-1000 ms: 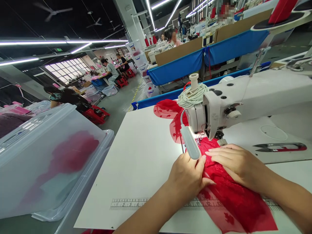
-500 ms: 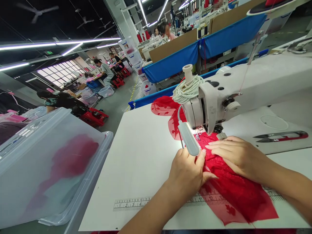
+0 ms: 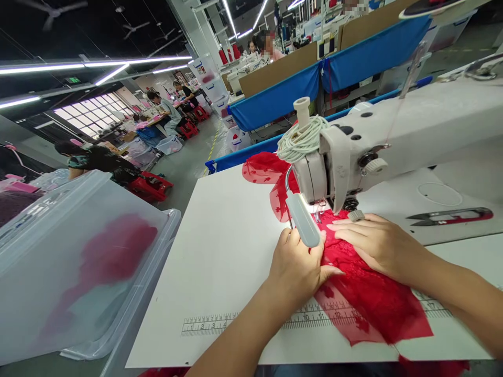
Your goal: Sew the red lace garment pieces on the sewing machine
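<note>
A piece of red lace fabric (image 3: pixel 369 298) lies on the white sewing table (image 3: pixel 223 262) and runs under the head of a white sewing machine (image 3: pixel 377 146). My left hand (image 3: pixel 298 267) presses on the fabric's left edge, fingers curled and pinching it, just below the machine's small lamp (image 3: pixel 303 226). My right hand (image 3: pixel 369 243) lies flat on the fabric with fingers stretched toward the needle area. More red fabric (image 3: pixel 267 175) bunches behind the machine head.
A clear plastic bin (image 3: pixel 70 267) with red cloth inside stands at the left. Red-handled thread snips (image 3: pixel 451 215) lie on the machine bed at the right. A ruler strip (image 3: pixel 236 322) is printed along the table's front edge. Other people work at tables in the background.
The red fabric has slid away from me under the machine head, and both hands have followed it forward. The view has shifted slightly.
</note>
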Demonstrator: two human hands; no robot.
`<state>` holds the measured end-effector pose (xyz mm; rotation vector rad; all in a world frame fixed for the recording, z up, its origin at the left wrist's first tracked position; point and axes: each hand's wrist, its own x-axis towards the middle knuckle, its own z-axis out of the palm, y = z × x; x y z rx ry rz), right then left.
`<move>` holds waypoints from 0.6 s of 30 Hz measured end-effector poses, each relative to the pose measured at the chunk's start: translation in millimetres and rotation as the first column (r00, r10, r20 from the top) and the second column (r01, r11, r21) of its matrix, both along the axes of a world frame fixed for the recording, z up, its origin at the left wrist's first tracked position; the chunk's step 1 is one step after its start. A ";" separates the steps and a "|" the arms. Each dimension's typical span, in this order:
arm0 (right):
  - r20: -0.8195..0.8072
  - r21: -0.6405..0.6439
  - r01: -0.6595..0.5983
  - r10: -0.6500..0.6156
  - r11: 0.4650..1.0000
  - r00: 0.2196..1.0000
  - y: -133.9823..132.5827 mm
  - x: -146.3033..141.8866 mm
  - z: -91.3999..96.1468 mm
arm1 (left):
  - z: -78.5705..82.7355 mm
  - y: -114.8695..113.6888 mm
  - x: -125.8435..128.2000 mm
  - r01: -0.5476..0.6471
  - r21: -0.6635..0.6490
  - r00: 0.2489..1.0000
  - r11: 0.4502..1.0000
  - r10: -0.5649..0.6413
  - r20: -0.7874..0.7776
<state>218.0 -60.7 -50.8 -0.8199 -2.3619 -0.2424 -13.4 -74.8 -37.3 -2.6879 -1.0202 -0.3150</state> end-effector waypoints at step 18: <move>-0.036 -0.083 -0.005 0.002 0.997 0.999 1.4 5.5 -10.4 | 13.7 -32.3 0.4 -0.033 -0.132 0.993 0.991 0.017 -0.120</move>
